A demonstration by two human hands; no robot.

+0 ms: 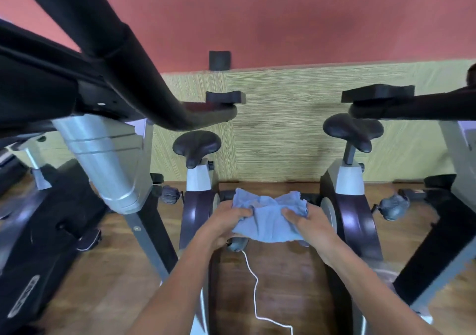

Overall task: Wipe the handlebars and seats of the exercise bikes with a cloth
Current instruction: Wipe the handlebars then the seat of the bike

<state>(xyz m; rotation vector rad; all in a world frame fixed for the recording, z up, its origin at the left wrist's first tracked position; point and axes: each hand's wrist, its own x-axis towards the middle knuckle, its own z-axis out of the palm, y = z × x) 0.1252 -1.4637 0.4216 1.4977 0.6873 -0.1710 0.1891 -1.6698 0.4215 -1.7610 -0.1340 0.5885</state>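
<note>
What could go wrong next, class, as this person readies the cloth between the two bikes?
The white cord trails across the floor below the hands and could trip a foot. The cloth is bunched between the left hand and right hand, so it may wipe the seats poorly.

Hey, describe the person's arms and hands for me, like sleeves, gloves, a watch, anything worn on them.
Both forearms are bare as far as the frame shows: no sleeves in view. The left hand and right hand wear no gloves, and no watch, bracelet or ring shows on the visible parts.
</note>
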